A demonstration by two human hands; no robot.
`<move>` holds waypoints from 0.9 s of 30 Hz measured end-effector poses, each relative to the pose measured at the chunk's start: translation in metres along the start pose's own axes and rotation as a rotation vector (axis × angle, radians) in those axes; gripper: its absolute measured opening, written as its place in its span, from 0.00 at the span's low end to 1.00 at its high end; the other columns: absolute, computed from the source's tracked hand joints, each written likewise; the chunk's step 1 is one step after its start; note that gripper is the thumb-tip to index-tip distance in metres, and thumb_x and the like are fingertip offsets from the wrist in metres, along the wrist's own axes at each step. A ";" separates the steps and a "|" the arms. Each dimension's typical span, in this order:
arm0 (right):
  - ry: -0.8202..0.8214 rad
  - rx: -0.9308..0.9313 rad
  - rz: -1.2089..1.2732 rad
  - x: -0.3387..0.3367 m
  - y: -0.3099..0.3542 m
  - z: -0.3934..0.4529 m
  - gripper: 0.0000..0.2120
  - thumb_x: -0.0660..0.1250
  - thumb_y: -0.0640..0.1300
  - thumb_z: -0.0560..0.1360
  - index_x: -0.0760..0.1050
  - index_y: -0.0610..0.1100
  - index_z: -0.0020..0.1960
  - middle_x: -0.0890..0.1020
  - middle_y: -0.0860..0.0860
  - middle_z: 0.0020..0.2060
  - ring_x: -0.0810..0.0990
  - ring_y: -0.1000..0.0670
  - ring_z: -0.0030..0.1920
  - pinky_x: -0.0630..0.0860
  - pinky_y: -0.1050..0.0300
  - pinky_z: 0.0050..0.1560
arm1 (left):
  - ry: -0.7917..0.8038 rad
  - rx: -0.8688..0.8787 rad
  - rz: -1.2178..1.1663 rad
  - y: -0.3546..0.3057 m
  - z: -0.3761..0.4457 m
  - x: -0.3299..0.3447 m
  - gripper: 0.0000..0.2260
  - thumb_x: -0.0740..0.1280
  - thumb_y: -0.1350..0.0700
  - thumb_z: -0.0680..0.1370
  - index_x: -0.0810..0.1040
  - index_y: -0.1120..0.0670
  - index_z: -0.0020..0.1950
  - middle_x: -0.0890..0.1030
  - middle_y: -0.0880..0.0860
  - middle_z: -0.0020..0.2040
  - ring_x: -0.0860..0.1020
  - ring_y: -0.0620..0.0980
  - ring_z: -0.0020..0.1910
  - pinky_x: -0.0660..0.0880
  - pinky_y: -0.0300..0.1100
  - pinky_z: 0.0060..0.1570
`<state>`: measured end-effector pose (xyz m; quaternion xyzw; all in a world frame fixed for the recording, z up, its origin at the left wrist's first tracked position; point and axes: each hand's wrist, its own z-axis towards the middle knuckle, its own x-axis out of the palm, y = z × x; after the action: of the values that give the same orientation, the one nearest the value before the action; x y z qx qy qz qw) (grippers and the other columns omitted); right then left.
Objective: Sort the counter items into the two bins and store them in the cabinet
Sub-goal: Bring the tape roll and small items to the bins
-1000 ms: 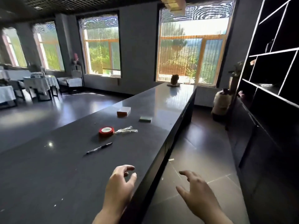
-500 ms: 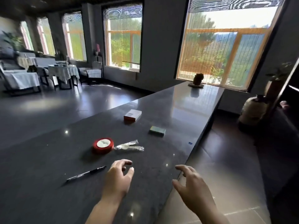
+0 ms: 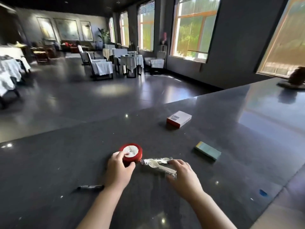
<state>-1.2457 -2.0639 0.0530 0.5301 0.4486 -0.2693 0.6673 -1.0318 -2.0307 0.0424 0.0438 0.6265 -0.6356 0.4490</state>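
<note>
Red tape roll (image 3: 131,154) gripped by left hand (image 3: 118,171) (thumb alongside) | right hand (image 3: 183,176) pinches wrapped spoon (image 3: 157,164)

Counter (image 3: 231,146) I'm at is dark grey stone with tiny pale speckles, glossy enough to mirror the orange window frames at upper right. The tape roll (image 3: 132,153) under my left hand (image 3: 118,171) is bright red with a white centre. Wrapped plastic cutlery (image 3: 156,163) by my right hand (image 3: 183,176) is white in clear crinkly film (looks silvery). Box (image 3: 179,119) further up is white with an orange-red edge, the small pad (image 3: 208,150) is teal with a yellow end. Pen (image 3: 90,187) at lower left is black. One blue mark (image 3: 262,193) sits lower right.
</note>
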 end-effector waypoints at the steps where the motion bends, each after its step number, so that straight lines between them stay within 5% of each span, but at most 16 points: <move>1: 0.017 -0.024 -0.001 0.004 -0.002 0.013 0.22 0.64 0.52 0.75 0.69 0.54 0.68 0.72 0.57 0.66 0.68 0.51 0.67 0.67 0.59 0.64 | 0.007 -0.001 0.026 -0.002 0.006 0.006 0.16 0.73 0.60 0.69 0.79 0.56 0.56 0.77 0.54 0.56 0.74 0.53 0.58 0.69 0.43 0.60; 9: 0.181 -0.181 -0.121 0.044 -0.010 0.090 0.26 0.60 0.56 0.77 0.60 0.56 0.74 0.63 0.57 0.73 0.57 0.54 0.74 0.58 0.56 0.71 | 0.084 -0.134 0.323 0.010 0.052 0.047 0.31 0.66 0.42 0.74 0.62 0.49 0.74 0.55 0.53 0.78 0.55 0.53 0.76 0.58 0.46 0.72; 14: 0.151 -0.162 -0.152 0.064 -0.012 0.101 0.20 0.62 0.56 0.74 0.69 0.56 0.65 0.71 0.56 0.62 0.66 0.51 0.66 0.64 0.57 0.63 | 0.198 -0.174 0.518 0.031 0.059 0.070 0.28 0.50 0.39 0.80 0.49 0.45 0.78 0.45 0.49 0.79 0.45 0.52 0.78 0.52 0.50 0.75; 21: 0.209 -0.019 -0.076 0.059 -0.019 0.118 0.16 0.68 0.55 0.72 0.71 0.48 0.55 0.76 0.51 0.56 0.73 0.47 0.60 0.69 0.56 0.54 | 0.082 -0.161 0.637 0.040 0.047 0.078 0.36 0.49 0.27 0.72 0.57 0.47 0.73 0.52 0.53 0.76 0.52 0.55 0.75 0.54 0.51 0.74; 27: 0.177 0.020 0.012 0.050 -0.013 0.111 0.08 0.64 0.51 0.73 0.69 0.49 0.49 0.78 0.52 0.48 0.76 0.48 0.49 0.70 0.56 0.43 | 0.035 -0.176 0.480 0.041 0.028 0.070 0.39 0.63 0.28 0.66 0.61 0.49 0.70 0.61 0.53 0.72 0.63 0.54 0.69 0.63 0.44 0.67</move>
<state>-1.1991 -2.1674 0.0062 0.5612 0.4999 -0.2216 0.6213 -1.0330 -2.0826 -0.0258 0.1630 0.6587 -0.4531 0.5781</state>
